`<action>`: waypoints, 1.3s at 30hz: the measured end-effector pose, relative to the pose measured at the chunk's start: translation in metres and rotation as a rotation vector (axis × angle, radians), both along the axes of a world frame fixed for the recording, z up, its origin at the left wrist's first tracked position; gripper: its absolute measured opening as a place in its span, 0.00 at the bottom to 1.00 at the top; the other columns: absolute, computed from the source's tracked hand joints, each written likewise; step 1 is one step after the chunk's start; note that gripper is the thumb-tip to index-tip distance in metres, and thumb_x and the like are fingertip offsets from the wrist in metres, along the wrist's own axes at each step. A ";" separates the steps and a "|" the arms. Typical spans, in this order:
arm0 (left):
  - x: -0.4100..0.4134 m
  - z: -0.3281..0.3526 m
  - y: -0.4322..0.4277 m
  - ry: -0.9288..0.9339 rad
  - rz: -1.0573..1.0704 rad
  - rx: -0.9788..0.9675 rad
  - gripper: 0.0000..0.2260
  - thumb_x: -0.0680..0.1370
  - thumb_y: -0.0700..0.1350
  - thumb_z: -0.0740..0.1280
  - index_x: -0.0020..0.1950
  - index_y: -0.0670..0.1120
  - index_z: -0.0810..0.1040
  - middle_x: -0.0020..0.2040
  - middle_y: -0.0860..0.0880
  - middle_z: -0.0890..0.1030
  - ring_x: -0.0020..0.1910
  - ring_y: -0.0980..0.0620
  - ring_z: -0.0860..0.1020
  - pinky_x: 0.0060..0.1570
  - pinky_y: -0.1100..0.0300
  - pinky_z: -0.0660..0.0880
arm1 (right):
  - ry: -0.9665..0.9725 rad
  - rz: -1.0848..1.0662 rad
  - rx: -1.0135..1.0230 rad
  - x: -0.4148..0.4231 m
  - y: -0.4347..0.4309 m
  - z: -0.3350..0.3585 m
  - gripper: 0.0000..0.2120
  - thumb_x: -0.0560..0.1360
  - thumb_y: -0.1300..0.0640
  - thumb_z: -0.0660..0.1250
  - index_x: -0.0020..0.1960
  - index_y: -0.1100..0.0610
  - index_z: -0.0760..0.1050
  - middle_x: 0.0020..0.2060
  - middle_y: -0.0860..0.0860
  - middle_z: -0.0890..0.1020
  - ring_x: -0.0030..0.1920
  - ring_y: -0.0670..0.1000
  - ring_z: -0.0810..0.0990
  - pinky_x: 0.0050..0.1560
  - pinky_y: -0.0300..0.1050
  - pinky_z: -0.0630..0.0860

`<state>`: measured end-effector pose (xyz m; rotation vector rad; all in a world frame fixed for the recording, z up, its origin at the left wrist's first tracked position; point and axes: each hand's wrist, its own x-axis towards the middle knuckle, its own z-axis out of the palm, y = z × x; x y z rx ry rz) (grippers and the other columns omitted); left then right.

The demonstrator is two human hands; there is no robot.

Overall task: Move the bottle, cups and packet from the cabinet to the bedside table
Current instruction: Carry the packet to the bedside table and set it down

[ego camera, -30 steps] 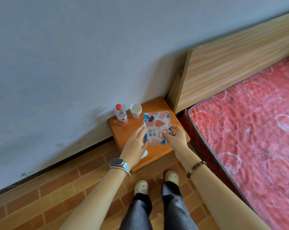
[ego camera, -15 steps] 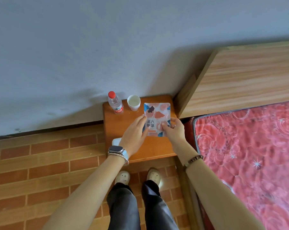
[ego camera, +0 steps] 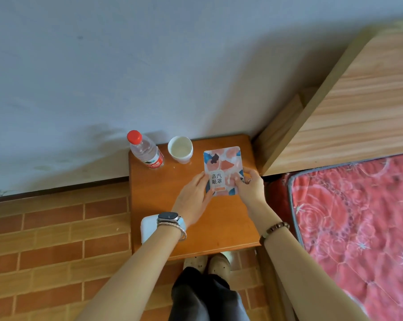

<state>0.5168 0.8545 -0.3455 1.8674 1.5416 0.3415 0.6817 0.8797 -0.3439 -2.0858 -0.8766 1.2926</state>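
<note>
Now both hands hold the packet (ego camera: 222, 170) by its lower part: the left hand (ego camera: 193, 200) pinches the left edge, the right hand (ego camera: 250, 188) the lower right corner. The packet is over the right half of the bedside table (ego camera: 163, 193), near its right edge; I cannot tell whether it lies flat. The bottle (ego camera: 147, 151) stands at the rear left corner, with the cup (ego camera: 180, 149) beside it. Pushed toward the rear, the packet may knock over the light cup. Released too near the right edge, it may slip off toward the bed (ego camera: 358, 228).
</note>
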 end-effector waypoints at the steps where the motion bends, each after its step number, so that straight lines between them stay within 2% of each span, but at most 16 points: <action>1: 0.001 -0.011 0.005 -0.001 -0.009 -0.005 0.21 0.81 0.49 0.59 0.73 0.45 0.63 0.71 0.48 0.66 0.65 0.52 0.71 0.57 0.64 0.71 | -0.011 -0.005 0.001 0.002 0.003 -0.015 0.17 0.80 0.59 0.63 0.69 0.56 0.68 0.58 0.55 0.80 0.50 0.50 0.82 0.34 0.33 0.76; 4: 0.004 -0.045 0.021 -0.005 -0.043 -0.013 0.21 0.80 0.48 0.60 0.73 0.47 0.63 0.73 0.49 0.64 0.66 0.52 0.70 0.55 0.66 0.68 | -0.054 0.005 -0.003 0.005 0.014 -0.055 0.18 0.81 0.60 0.61 0.70 0.56 0.68 0.59 0.55 0.80 0.54 0.54 0.82 0.34 0.35 0.76; 8: 0.008 -0.082 0.031 0.085 -0.098 0.049 0.24 0.79 0.49 0.64 0.73 0.45 0.63 0.73 0.48 0.65 0.67 0.50 0.69 0.60 0.61 0.68 | -0.128 0.064 0.026 0.012 0.022 -0.092 0.15 0.80 0.62 0.59 0.66 0.57 0.71 0.54 0.54 0.81 0.51 0.54 0.82 0.37 0.41 0.79; 10: 0.012 -0.097 0.030 0.158 -0.142 0.099 0.26 0.77 0.50 0.65 0.72 0.43 0.64 0.71 0.47 0.68 0.67 0.49 0.69 0.64 0.58 0.67 | -0.189 0.108 0.048 0.014 0.022 -0.100 0.14 0.80 0.63 0.59 0.65 0.59 0.72 0.52 0.54 0.79 0.51 0.53 0.81 0.35 0.35 0.75; 12: 0.017 -0.110 0.026 0.234 -0.183 0.120 0.28 0.77 0.52 0.65 0.73 0.43 0.63 0.72 0.47 0.66 0.72 0.49 0.63 0.69 0.55 0.62 | -0.279 0.157 0.055 0.014 0.019 -0.102 0.15 0.81 0.62 0.59 0.66 0.61 0.72 0.55 0.56 0.76 0.52 0.52 0.77 0.34 0.31 0.70; 13: 0.019 -0.114 0.023 0.272 -0.190 0.118 0.28 0.77 0.53 0.65 0.73 0.44 0.63 0.74 0.47 0.64 0.74 0.49 0.59 0.72 0.53 0.59 | -0.323 0.174 0.061 0.014 0.016 -0.104 0.15 0.81 0.61 0.60 0.67 0.61 0.72 0.59 0.56 0.74 0.54 0.52 0.75 0.38 0.31 0.71; 15: 0.023 -0.119 0.020 0.344 -0.188 0.124 0.28 0.77 0.54 0.64 0.74 0.44 0.62 0.75 0.48 0.62 0.76 0.50 0.54 0.73 0.51 0.55 | -0.389 0.210 0.105 0.016 0.009 -0.107 0.17 0.80 0.60 0.62 0.69 0.60 0.70 0.64 0.56 0.71 0.62 0.54 0.72 0.54 0.41 0.75; 17: 0.027 -0.119 0.018 0.398 -0.187 0.138 0.29 0.77 0.56 0.63 0.74 0.44 0.61 0.76 0.47 0.61 0.76 0.49 0.53 0.73 0.49 0.54 | -0.447 0.283 0.177 0.019 0.000 -0.107 0.19 0.79 0.62 0.63 0.69 0.59 0.70 0.66 0.55 0.70 0.67 0.55 0.69 0.65 0.48 0.72; 19: 0.030 -0.119 0.018 0.438 -0.196 0.145 0.31 0.77 0.57 0.62 0.75 0.44 0.59 0.76 0.46 0.59 0.76 0.49 0.51 0.74 0.48 0.53 | -0.527 0.441 0.234 0.021 -0.007 -0.105 0.20 0.78 0.62 0.64 0.70 0.58 0.70 0.68 0.54 0.71 0.70 0.55 0.67 0.70 0.47 0.67; 20: 0.031 -0.120 0.018 0.458 -0.202 0.147 0.31 0.78 0.58 0.61 0.75 0.43 0.58 0.77 0.46 0.57 0.77 0.49 0.49 0.74 0.48 0.53 | -0.590 0.548 0.229 0.021 -0.011 -0.103 0.21 0.79 0.60 0.63 0.71 0.58 0.69 0.71 0.54 0.69 0.73 0.55 0.64 0.73 0.48 0.64; 22: 0.033 -0.124 0.019 0.486 -0.209 0.146 0.31 0.79 0.58 0.58 0.76 0.43 0.56 0.78 0.45 0.53 0.77 0.48 0.47 0.74 0.48 0.51 | -0.715 0.746 0.139 0.021 -0.017 -0.102 0.25 0.82 0.52 0.58 0.77 0.55 0.59 0.78 0.51 0.59 0.79 0.54 0.51 0.77 0.50 0.55; 24: 0.034 -0.128 0.022 0.483 -0.193 0.144 0.30 0.80 0.59 0.56 0.76 0.43 0.55 0.78 0.45 0.53 0.77 0.48 0.48 0.74 0.48 0.51 | -0.795 0.859 0.035 0.023 -0.018 -0.104 0.28 0.83 0.46 0.50 0.79 0.52 0.46 0.79 0.48 0.48 0.79 0.52 0.40 0.79 0.49 0.45; 25: 0.035 -0.129 0.024 0.476 -0.179 0.149 0.30 0.80 0.59 0.54 0.76 0.43 0.55 0.78 0.45 0.53 0.77 0.48 0.49 0.74 0.49 0.51 | -0.816 0.881 0.017 0.023 -0.017 -0.104 0.28 0.83 0.45 0.48 0.79 0.51 0.43 0.79 0.48 0.46 0.78 0.52 0.38 0.78 0.49 0.42; 31: 0.038 -0.135 0.043 0.423 -0.119 0.172 0.28 0.80 0.58 0.54 0.76 0.44 0.58 0.78 0.46 0.54 0.76 0.50 0.50 0.74 0.49 0.49 | -0.832 0.892 0.034 0.029 0.015 -0.104 0.29 0.83 0.45 0.51 0.80 0.53 0.45 0.79 0.49 0.47 0.79 0.53 0.39 0.77 0.51 0.42; 36: 0.039 -0.139 0.052 0.414 -0.088 0.209 0.27 0.79 0.57 0.57 0.74 0.44 0.62 0.76 0.47 0.60 0.76 0.49 0.56 0.73 0.44 0.49 | -0.809 0.849 0.045 0.031 0.035 -0.102 0.29 0.83 0.47 0.54 0.79 0.55 0.49 0.79 0.50 0.52 0.79 0.52 0.43 0.77 0.51 0.47; 39: 0.040 -0.135 0.051 0.423 -0.094 0.194 0.27 0.79 0.56 0.58 0.74 0.45 0.62 0.76 0.47 0.60 0.75 0.49 0.56 0.73 0.42 0.50 | -0.799 0.846 0.040 0.030 0.037 -0.100 0.28 0.83 0.48 0.54 0.79 0.55 0.50 0.79 0.50 0.53 0.79 0.52 0.44 0.77 0.51 0.48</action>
